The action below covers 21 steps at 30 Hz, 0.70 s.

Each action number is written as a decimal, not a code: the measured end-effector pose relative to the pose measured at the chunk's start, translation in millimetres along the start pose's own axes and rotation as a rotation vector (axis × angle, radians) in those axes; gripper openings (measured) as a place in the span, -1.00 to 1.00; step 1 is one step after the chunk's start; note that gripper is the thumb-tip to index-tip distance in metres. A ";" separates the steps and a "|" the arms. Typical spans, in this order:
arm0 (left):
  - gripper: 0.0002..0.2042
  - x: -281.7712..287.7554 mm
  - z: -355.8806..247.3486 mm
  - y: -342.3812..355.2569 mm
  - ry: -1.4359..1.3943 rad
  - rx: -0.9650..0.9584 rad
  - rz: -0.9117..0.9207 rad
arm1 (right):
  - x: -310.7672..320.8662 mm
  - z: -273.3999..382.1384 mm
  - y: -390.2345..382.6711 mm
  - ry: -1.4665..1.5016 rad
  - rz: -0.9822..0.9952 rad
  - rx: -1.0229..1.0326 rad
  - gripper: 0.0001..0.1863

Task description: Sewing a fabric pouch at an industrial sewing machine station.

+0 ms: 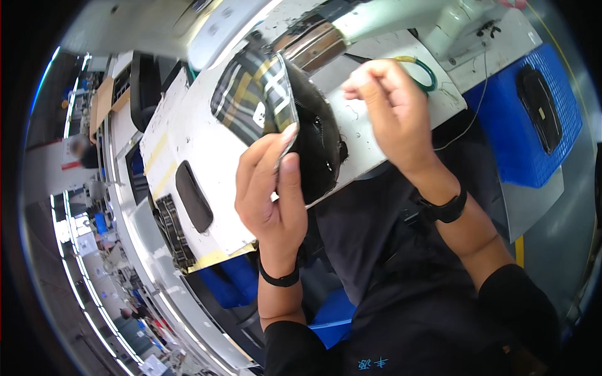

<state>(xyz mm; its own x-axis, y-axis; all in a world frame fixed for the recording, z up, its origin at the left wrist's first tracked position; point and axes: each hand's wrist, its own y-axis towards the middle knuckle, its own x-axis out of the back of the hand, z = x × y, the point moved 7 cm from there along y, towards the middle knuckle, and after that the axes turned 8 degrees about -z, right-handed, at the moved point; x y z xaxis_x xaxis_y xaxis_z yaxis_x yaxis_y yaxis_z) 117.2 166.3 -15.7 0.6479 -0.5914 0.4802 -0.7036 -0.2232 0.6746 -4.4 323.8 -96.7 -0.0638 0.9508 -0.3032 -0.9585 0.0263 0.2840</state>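
Observation:
My left hand point(274, 194) grips the near edge of a plaid fabric pouch point(248, 94), thumb on one side and fingers on the other. The pouch is grey, white and yellow outside. Its mouth gapes toward the right and shows a black inside with a zipper along it. To the right of the pouch, my right hand point(395, 113) is raised, apart from it, over the white table point(360, 141). Its fingers are curled with the tips pinched together. Whatever they may hold is too small to make out.
A sewing machine point(433, 28) stands at the back, beside a brown block point(313, 47). Scissors with green and yellow handles point(426, 75) lie behind my right hand. Left on the table are a dark oval piece point(194, 196) and plaid pieces point(174, 232). A blue crate point(511, 135) holds a black pouch point(539, 109).

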 end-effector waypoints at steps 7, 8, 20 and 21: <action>-0.73 -9.0 2.1 -1.5 -0.021 -0.028 -0.016 | 6.8 -2.7 -5.2 -0.140 0.002 0.032 -0.80; -0.72 -9.6 2.8 -1.7 -0.020 -0.028 -0.015 | 0.0 0.8 -9.0 -0.182 0.025 0.107 -0.77; -0.62 -15.3 -3.7 -3.0 0.075 -0.270 0.001 | -22.9 -31.8 -42.1 -0.095 0.110 -0.228 -0.65; -0.63 -15.6 -5.8 -1.7 0.107 -0.277 0.013 | -20.0 -32.7 -41.9 -0.088 0.116 -0.209 -0.67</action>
<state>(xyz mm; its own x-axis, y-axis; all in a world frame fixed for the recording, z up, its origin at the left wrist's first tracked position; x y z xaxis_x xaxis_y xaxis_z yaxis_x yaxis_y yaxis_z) 109.9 180.4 -21.0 0.6765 -0.5047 0.5363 -0.6153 0.0127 0.7882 27.9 293.6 -132.2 -0.1615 0.9670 -0.1968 -0.9833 -0.1407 0.1159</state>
